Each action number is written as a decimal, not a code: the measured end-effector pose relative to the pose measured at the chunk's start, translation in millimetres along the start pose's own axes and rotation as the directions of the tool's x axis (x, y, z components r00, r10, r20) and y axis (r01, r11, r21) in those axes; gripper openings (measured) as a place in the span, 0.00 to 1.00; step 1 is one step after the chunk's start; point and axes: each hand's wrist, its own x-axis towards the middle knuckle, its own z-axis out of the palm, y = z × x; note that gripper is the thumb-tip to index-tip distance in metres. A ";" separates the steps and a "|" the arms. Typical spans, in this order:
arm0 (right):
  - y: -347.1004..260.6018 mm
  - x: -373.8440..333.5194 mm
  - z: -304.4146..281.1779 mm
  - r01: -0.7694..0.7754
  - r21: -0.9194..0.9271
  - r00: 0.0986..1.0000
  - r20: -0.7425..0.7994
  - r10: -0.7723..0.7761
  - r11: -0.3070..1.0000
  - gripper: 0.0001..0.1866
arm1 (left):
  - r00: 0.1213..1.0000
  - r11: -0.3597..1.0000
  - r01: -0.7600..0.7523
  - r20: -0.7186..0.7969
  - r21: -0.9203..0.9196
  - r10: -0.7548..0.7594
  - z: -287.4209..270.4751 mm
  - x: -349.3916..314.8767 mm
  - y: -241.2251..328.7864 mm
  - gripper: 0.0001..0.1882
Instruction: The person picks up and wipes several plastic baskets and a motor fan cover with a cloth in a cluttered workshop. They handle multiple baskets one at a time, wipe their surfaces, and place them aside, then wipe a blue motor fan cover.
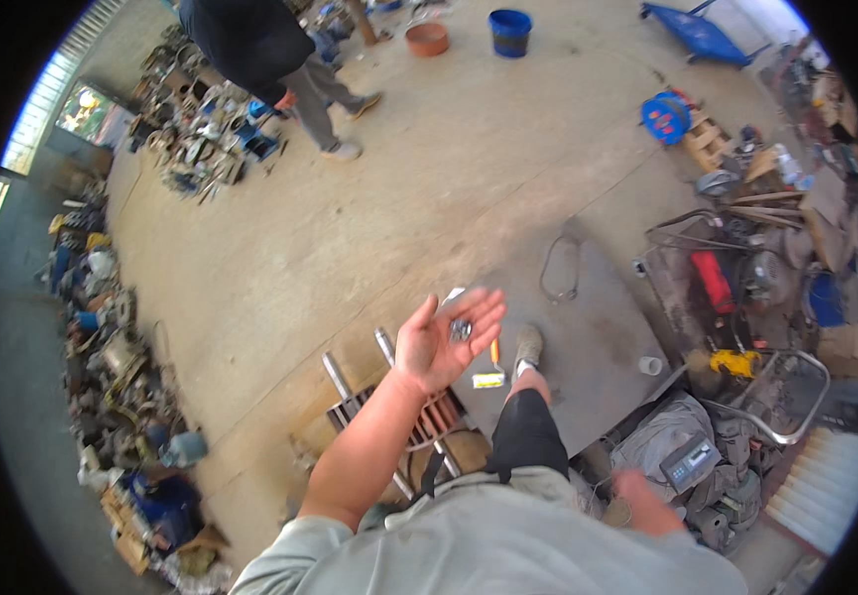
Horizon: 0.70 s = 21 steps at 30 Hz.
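Note:
My left hand (pixel 436 349) is stretched out in front of me, palm up, with its fingers extended. A small cluster of shiny metal pieces (pixel 460 329) lies on it near the base of the fingers; their exact kind is too small to tell. My right hand (pixel 631 486) is low at my right side, smeared by motion, so its fingers do not show clearly. It is nearest to a grey box-shaped device with a small display (pixel 691 459). Below my left hand, a small paint roller with an orange handle (pixel 489 380) lies beside my foot.
A metal frame with shiny rods (pixel 336 375) stands below my left forearm. I have one foot on a dark floor sheet (pixel 598 327) bearing a loop of cable (pixel 560 288). Another person (pixel 250 50) stands far left by heaped scrap parts (pixel 186 119). Clutter and a blue cable reel (pixel 666 118) lie right.

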 end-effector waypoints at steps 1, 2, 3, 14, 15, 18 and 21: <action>11.3 33.4 -69.4 -0.060 0.151 0.960 -0.262 0.098 0.987 0.18 | 1.000 1.000 -0.026 0.008 -0.011 0.026 9.3 19.9 7.9 0.39; 25.3 58.4 -146.1 -0.122 0.780 0.865 -0.219 0.451 0.613 0.21 | 0.993 0.998 -0.047 -0.107 0.034 0.051 21.1 38.4 16.2 0.39; 31.9 73.2 -218.9 -0.021 0.774 0.797 -0.369 0.478 0.632 0.24 | 0.991 0.996 -0.057 -0.121 0.064 0.064 32.0 58.1 26.3 0.39; -97.3 46.2 -674.4 0.661 0.748 0.732 -0.661 0.163 0.067 0.15 | 0.846 0.974 0.059 -0.529 0.219 0.068 81.1 183.7 98.2 0.25; -108.9 46.5 -699.5 0.716 0.697 0.686 -0.714 0.138 0.044 0.16 | 0.877 0.943 0.127 -0.479 0.306 0.037 85.6 188.0 105.6 0.24; -135.2 45.8 -781.4 0.751 0.659 0.653 -0.751 0.104 0.042 0.18 | 0.871 0.647 0.320 -0.483 0.692 0.086 105.3 215.2 126.0 0.20; -141.8 60.9 -863.5 0.876 0.420 0.411 -0.907 0.090 0.237 0.17 | 0.894 0.490 0.360 -0.444 0.794 0.063 121.3 274.0 144.1 0.13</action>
